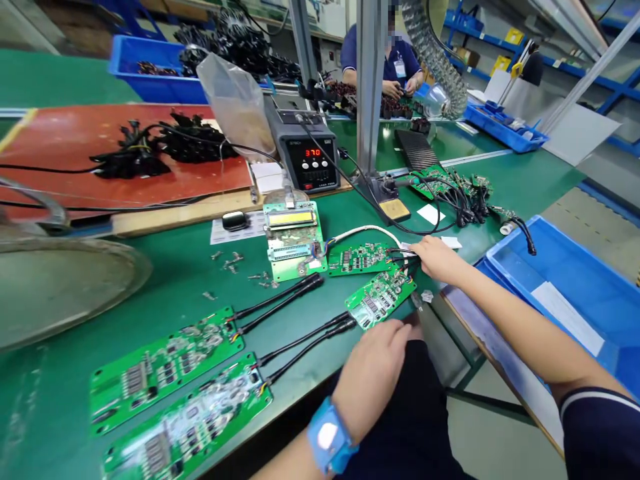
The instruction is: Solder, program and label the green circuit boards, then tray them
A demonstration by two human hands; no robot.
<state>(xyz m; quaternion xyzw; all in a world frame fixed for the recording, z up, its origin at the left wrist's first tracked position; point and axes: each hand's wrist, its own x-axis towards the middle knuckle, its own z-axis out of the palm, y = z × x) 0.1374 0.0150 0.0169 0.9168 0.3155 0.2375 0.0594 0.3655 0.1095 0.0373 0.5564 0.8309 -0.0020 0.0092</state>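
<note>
My left hand (373, 370), with a blue wrist strap (330, 443), lies at the table's front edge, fingers curled down against the near end of a small green circuit board (381, 298). My right hand (436, 259) reaches in from the right and pinches the red and black wires (404, 257) that run between that board and a second small green board (358, 259). A white cable leaves the second board toward a green test fixture (294, 240) with a yellow display.
Two long green boards (165, 365) with black cables lie at front left. A soldering station (306, 155) reading 370 and a metal post (371, 87) stand behind. Blue bins (575, 287) sit right; another person (395, 63) works at the far side. Loose screws (235, 261) dot the mat.
</note>
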